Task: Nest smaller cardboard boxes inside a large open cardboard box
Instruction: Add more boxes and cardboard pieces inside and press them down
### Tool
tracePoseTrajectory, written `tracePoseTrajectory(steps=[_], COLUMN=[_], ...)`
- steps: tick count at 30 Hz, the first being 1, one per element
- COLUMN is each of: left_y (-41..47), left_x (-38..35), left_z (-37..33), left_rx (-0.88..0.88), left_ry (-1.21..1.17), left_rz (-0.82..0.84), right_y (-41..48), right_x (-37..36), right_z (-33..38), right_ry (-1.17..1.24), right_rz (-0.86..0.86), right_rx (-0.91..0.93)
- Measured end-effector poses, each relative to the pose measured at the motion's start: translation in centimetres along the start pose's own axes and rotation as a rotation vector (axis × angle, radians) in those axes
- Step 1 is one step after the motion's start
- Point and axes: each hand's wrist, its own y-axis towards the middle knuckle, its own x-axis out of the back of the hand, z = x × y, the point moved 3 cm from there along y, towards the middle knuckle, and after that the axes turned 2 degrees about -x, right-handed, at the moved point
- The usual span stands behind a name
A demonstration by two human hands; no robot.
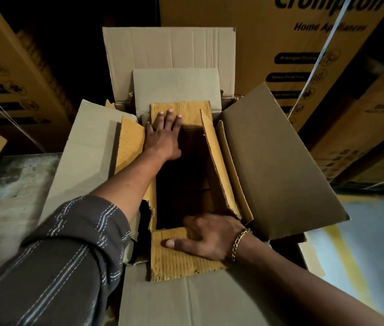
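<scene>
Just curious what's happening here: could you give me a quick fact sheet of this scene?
Setting: stacked printed cartons behind
Large box: open, flaps spread
Smaller box: yellow, open, standing inside it
Left hand: flat on its far flap
Right hand: thumb on near flap, fingers hooked over its edge

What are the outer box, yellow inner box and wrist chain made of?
The outer box: matte grey-brown cardboard, going by the fold creases. The inner box: rough yellow corrugated cardboard, with ribbed lines and ragged torn edges. The chain: shiny gold-coloured metal links, it seems; solid or plated, cannot tell.
</scene>
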Motion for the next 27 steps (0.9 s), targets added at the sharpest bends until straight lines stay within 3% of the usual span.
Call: tracePoseTrajectory(steps=[9,12,16,23,27], left_y=[-10.8,-15.0,-18.4,-17.1,-15.0], left_x=[0.6,0.6,0.4,0.9,1.2], left_z=[-3.3,-2.8,-0.9,1.2,2.6], left_rx=[-0.067,-0.067,0.037,0.147,0.219], left_ry=[0.02,0.031,0.091,0.231,0.312], left_rz=[0.049,0.073,-0.016,-0.141,-0.085], right_y=[0.2,0.2,0.1,1.9,2.3], right_x=[0.8,1.6,3.8,8.1,9.4], right_z=[-0.3,-1.5,-4.6,-8.4,-9.8], right_ry=[0.089,-0.151,-0.518,-0.707,-0.787], right_rz=[0.046,-0.091,-0.24,-0.314,-0.348], right_rx=[-0.099,-0.142,-0.246,-0.361,-0.402])
